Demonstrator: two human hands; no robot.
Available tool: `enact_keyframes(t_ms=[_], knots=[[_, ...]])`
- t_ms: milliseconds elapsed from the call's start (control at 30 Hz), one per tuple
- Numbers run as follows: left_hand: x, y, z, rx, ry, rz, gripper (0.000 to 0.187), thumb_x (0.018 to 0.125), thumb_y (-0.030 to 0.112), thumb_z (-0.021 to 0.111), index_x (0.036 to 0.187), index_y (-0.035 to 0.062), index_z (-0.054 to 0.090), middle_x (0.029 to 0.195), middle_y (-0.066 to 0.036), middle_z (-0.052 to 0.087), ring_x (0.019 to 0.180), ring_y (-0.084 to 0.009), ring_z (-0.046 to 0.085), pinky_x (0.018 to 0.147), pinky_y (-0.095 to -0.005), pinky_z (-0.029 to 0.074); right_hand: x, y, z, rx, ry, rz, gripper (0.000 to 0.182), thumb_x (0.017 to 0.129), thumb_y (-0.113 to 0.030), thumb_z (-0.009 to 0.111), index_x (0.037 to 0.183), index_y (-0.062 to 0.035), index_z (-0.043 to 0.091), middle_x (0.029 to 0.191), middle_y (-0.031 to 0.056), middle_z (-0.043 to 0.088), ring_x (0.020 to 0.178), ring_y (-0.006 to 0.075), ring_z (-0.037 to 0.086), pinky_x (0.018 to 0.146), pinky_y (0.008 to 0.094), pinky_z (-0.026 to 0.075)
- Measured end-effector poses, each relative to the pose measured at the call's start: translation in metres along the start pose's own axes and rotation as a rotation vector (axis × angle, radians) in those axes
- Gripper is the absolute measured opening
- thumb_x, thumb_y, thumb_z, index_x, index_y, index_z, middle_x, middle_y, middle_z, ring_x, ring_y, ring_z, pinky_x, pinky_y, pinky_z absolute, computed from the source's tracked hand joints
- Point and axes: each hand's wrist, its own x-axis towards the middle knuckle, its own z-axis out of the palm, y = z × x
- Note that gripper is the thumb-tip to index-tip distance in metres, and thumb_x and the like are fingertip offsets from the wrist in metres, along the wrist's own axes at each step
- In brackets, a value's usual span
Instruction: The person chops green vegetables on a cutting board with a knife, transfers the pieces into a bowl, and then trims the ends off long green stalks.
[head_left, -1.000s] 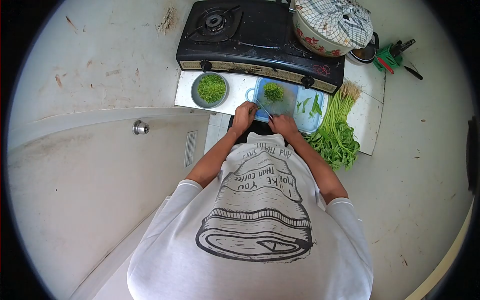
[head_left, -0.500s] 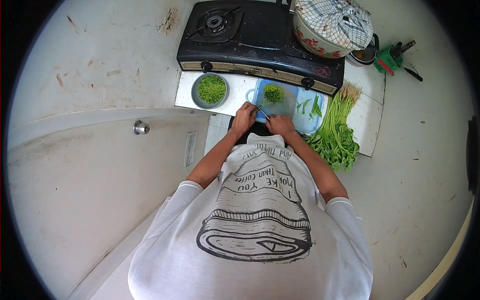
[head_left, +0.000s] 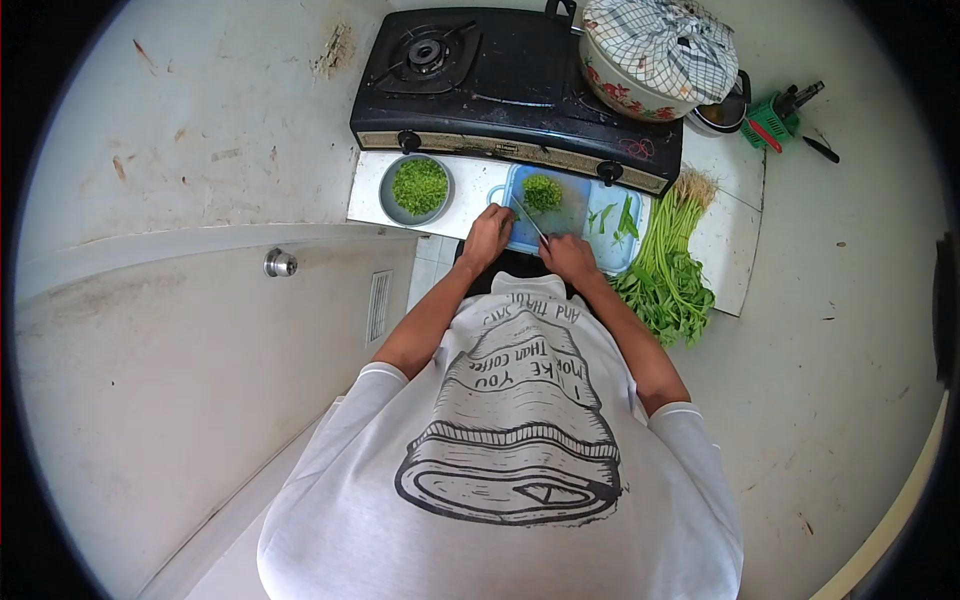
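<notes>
My right hand (head_left: 568, 258) is closed around the handle of a knife (head_left: 530, 222), whose thin blade slants up and left over a blue cutting board (head_left: 575, 215). At the board's left edge, close to the blade's tip, my left hand (head_left: 488, 236) has its fingers drawn together; a bit of green shows at the fingertips, too small to name. A small heap of finely chopped greens (head_left: 542, 193) lies on the board just beyond the blade. Right of it, a few loose green leaves (head_left: 627, 218) rest on a pale blue tray (head_left: 608, 250).
A grey bowl (head_left: 385, 200) of chopped greens stands left of the board. Long-stemmed leafy greens (head_left: 672, 250) with roots lie at the right. Behind are a black gas stove (head_left: 530, 60), a cloth-covered pot (head_left: 625, 92) and a green basket (head_left: 768, 118) with utensils.
My right hand has shifted slightly right and down, and more of the knife blade now shows. My left hand has barely moved. The whole view has shifted slightly.
</notes>
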Motion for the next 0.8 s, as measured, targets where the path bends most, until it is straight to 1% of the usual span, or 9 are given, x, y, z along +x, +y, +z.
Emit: enact_keyframes(t_ms=[100, 200, 400, 500, 633, 733, 800], knots=[[0.004, -0.001, 0.003, -0.005, -0.002, 0.029, 0.017, 0.087, -0.001, 0.068, 0.104, 0.0004, 0.073, 0.102, -0.02, 0.069, 0.092, -0.0388, 0.069, 0.083, -0.0434, 0.056, -0.002, -0.003, -0.004, -0.007, -0.028, 0.003, 0.04, 0.098, -0.038, 0.058, 0.093, -0.0009, 0.072, 0.081, 0.0254, 0.072, 0.076, 0.0441, 0.072, 0.072, 0.054, 0.059], [0.003, -0.007, 0.01, -0.041, 0.037, 0.028, 0.016, 0.087, -0.002, 0.068, 0.102, 0.0005, 0.073, 0.098, -0.019, 0.067, 0.09, -0.0402, 0.068, 0.081, -0.0448, 0.055, -0.002, -0.009, -0.009, -0.037, -0.077, 0.022, 0.039, 0.097, -0.038, 0.058, 0.095, -0.0014, 0.073, 0.085, 0.0237, 0.074, 0.081, 0.0403, 0.074, 0.076, 0.051, 0.06], [-0.001, -0.005, 0.011, -0.077, 0.047, 0.004, 0.015, 0.087, -0.003, 0.069, 0.101, 0.0007, 0.074, 0.095, -0.02, 0.065, 0.087, -0.0407, 0.067, 0.079, -0.0458, 0.054, -0.001, -0.015, -0.007, -0.01, -0.047, 0.004, 0.04, 0.098, -0.038, 0.057, 0.094, -0.0013, 0.073, 0.084, 0.0238, 0.074, 0.08, 0.0399, 0.074, 0.074, 0.0513, 0.06], [-0.001, -0.005, 0.009, -0.058, 0.049, 0.028, 0.015, 0.087, -0.003, 0.069, 0.101, 0.0007, 0.074, 0.095, -0.019, 0.065, 0.087, -0.0404, 0.067, 0.078, -0.0457, 0.054, 0.001, -0.012, 0.002, 0.006, -0.009, -0.016, 0.039, 0.098, -0.037, 0.057, 0.092, -0.0013, 0.073, 0.081, 0.0267, 0.072, 0.075, 0.0435, 0.073, 0.071, 0.0535, 0.059], [0.0, -0.007, 0.012, -0.041, 0.046, 0.019, 0.015, 0.086, -0.003, 0.071, 0.1, 0.0002, 0.074, 0.097, -0.019, 0.068, 0.087, -0.0374, 0.069, 0.078, -0.042, 0.056, 0.008, -0.01, 0.011, -0.011, -0.036, -0.023, 0.04, 0.098, -0.036, 0.055, 0.091, -0.0012, 0.074, 0.082, 0.0254, 0.073, 0.076, 0.0426, 0.073, 0.072, 0.0529, 0.059], [0.0, -0.007, 0.012, -0.018, 0.074, 0.038, 0.014, 0.086, -0.003, 0.071, 0.099, 0.0008, 0.074, 0.095, -0.018, 0.068, 0.085, -0.0363, 0.069, 0.077, -0.0415, 0.056, 0.01, -0.012, 0.009, -0.021, -0.054, -0.014, 0.041, 0.099, -0.037, 0.055, 0.092, -0.0015, 0.074, 0.083, 0.0253, 0.073, 0.076, 0.0426, 0.073, 0.073, 0.0527, 0.059], [0.0, -0.006, 0.012, -0.063, 0.073, 0.022, 0.014, 0.085, -0.002, 0.071, 0.098, 0.0016, 0.075, 0.093, -0.018, 0.066, 0.085, -0.0373, 0.068, 0.077, -0.0431, 0.055, 0.007, -0.01, 0.007, -0.011, -0.06, -0.012, 0.041, 0.098, -0.037, 0.055, 0.092, -0.0018, 0.075, 0.084, 0.0257, 0.073, 0.076, 0.043, 0.073, 0.073, 0.0527, 0.059]])
